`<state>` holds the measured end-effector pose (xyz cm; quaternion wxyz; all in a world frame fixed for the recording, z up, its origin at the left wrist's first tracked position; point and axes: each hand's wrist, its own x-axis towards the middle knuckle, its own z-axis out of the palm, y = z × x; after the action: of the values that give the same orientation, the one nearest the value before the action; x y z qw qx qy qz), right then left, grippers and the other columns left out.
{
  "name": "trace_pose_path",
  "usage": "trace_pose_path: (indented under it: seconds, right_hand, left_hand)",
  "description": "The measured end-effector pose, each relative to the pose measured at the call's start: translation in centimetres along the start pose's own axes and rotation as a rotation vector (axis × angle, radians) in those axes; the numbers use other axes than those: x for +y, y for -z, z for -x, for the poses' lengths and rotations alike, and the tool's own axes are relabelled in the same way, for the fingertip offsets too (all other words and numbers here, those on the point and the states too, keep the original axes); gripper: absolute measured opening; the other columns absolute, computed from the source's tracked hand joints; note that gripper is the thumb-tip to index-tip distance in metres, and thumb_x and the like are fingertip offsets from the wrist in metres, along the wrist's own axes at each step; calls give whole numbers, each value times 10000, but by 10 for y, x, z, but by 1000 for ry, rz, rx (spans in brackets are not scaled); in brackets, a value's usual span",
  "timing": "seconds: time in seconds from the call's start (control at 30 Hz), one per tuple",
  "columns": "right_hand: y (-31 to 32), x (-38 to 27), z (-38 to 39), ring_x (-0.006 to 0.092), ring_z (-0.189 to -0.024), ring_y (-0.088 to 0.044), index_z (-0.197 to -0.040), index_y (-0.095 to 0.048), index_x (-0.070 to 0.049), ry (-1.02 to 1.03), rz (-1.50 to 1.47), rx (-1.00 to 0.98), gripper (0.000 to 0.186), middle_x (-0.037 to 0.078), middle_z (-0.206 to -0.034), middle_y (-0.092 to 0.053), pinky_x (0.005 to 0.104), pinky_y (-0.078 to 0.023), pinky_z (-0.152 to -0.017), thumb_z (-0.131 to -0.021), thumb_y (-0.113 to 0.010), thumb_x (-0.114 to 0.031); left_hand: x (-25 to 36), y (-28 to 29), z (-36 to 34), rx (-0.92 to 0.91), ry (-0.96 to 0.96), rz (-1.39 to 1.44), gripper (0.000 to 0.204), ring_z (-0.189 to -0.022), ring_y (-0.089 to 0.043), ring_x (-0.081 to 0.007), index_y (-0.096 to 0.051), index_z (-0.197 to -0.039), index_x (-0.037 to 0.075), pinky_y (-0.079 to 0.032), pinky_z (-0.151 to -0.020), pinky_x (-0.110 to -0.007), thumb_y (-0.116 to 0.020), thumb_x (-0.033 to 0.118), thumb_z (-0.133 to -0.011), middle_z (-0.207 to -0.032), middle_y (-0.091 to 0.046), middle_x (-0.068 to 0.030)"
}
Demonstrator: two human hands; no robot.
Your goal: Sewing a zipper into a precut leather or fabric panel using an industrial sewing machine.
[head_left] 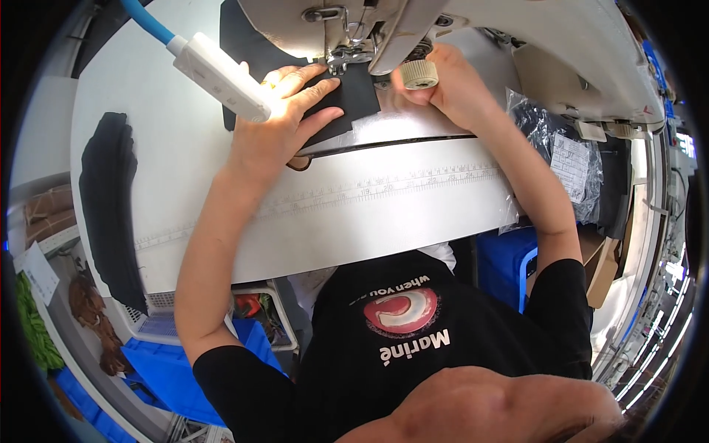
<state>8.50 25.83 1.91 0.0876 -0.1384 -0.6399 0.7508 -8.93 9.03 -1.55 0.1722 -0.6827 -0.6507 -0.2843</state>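
Observation:
My left hand [292, 100] lies with fingers outstretched on a black fabric piece [351, 100], the fingertips just beside the presser foot [346, 60] of a sewing machine [517, 22]. The fabric lies flat on the white table under the needle area. At the right, my right hand [454, 85] is curled beside and partly behind a cream ribbed knob [419, 74] on the machine. The knob hides some of its fingers, and what they hold, if anything, does not show. A white oblong device [221, 77] with a blue cable overlaps the left wrist.
A stack of black fabric pieces [109, 207] rests on the table's left side. A printed ruler scale [354, 188] runs along the white table [332, 236]. At the right lies a clear plastic bag [569, 159] with a label. Blue bins [177, 376] stand below the edge.

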Motion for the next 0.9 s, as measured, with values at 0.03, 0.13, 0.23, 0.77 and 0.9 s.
trace_pose_path:
  seconds: [0.03,0.13,0.23,0.77,0.9]
  right_hand:
    - [-2,9,0,123,-720,-592,-899,-652,-31,71,233,80,225,70,-822,-652,259,-494,-668,-912,-621,-254]
    - [-9,33,1,200,-908,-588,-858,-670,-52,513,1057,169,211,66,-872,-645,338,-485,-794,-854,-664,-263]
    - [-14,41,3,229,-909,-576,-811,-671,-72,669,1389,213,208,43,-864,-636,341,-486,-777,-794,-694,-278]
    - [-13,36,1,207,-886,-572,-934,-688,-74,714,1412,244,220,36,-913,-668,330,-490,-767,-797,-692,-246]
    - [-12,35,2,270,-907,-619,-1156,-662,-134,697,1389,197,336,91,-1045,-660,377,-503,-807,-844,-670,-259]
  left_hand:
    - [1,-1,0,6,1,0,328,-949,-616,-177,-701,-1011,173,-363,-993,-501,-759,337,-732,-1057,-661,48]
    - [4,1,1,-65,27,-22,317,-933,-617,-166,-698,-1034,182,-342,-1005,-536,-748,323,-753,-1049,-650,60]
    - [8,3,3,-130,51,-19,309,-988,-612,-188,-692,-1115,156,-275,-1039,-545,-708,234,-816,-1149,-648,18]
    - [6,1,2,-58,34,-32,284,-958,-621,-181,-707,-1057,194,-346,-993,-561,-734,260,-782,-1082,-660,49]
    - [10,3,2,-54,28,-13,356,-976,-615,-198,-698,-1070,131,-384,-981,-512,-743,314,-768,-1107,-657,-4]
